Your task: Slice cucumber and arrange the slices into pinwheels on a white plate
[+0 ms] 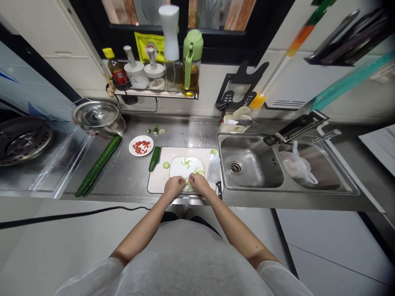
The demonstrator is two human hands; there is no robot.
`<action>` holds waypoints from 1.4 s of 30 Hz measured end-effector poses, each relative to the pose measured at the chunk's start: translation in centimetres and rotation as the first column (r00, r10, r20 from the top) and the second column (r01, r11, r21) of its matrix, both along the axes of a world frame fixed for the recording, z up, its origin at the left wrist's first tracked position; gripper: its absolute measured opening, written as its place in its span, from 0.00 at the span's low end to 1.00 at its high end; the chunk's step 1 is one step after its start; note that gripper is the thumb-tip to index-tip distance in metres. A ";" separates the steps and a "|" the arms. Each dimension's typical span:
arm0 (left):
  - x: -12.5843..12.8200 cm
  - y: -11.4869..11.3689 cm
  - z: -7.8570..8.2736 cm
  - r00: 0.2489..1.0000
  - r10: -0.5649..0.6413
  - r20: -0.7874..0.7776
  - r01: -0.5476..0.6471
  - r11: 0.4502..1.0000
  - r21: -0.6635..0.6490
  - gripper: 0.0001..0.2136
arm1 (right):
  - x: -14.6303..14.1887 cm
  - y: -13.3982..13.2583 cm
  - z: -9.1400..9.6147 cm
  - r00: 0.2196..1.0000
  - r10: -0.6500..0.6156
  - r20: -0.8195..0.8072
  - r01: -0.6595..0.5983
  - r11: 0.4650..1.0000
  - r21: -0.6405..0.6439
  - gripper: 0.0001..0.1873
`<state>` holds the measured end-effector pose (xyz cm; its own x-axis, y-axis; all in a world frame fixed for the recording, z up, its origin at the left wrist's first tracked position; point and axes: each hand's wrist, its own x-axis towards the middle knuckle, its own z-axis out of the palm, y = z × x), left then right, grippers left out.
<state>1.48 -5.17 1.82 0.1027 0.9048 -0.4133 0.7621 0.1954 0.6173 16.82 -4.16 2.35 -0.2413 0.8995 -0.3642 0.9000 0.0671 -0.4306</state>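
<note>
Steel counter [129, 176] holds a board [157, 181] with a plate [177, 164]. Left hand [174, 186] and right hand [200, 183] meet at its near rim, fingertips on a cucumber slice [187, 188]; grasp cannot be told. Knife [213, 170] lies right.

A home kitchen: steel counter [129, 172] with double sink [253, 164], gas stove [21, 139], condiment rack [154, 93] below the window, and cutting board [160, 172].

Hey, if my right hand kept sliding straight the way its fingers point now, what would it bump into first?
Probably the left hand: the right hand points leftward across the white square plate, fingertips almost meeting, with a pale green cucumber slice between them. Depth is unclear.
</note>
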 end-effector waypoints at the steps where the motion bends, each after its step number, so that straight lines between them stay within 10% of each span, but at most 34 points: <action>1: 0.1 0.0 0.1 1.000 -0.009 -0.017 0.009 1.000 0.008 0.07 | -0.1 0.0 0.0 1.000 0.006 0.013 -0.006 1.000 0.004 0.10; 42: 0.0 0.3 -0.5 0.984 -0.114 -0.135 0.127 0.987 0.096 0.07 | -0.1 -3.3 0.2 0.990 0.015 0.140 -0.018 1.000 0.018 0.09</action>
<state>1.46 -4.87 1.34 0.1655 0.9279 -0.3341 0.8507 0.0371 0.5244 16.67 -7.43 2.58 -0.2043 0.9028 -0.3785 0.9500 0.0895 -0.2992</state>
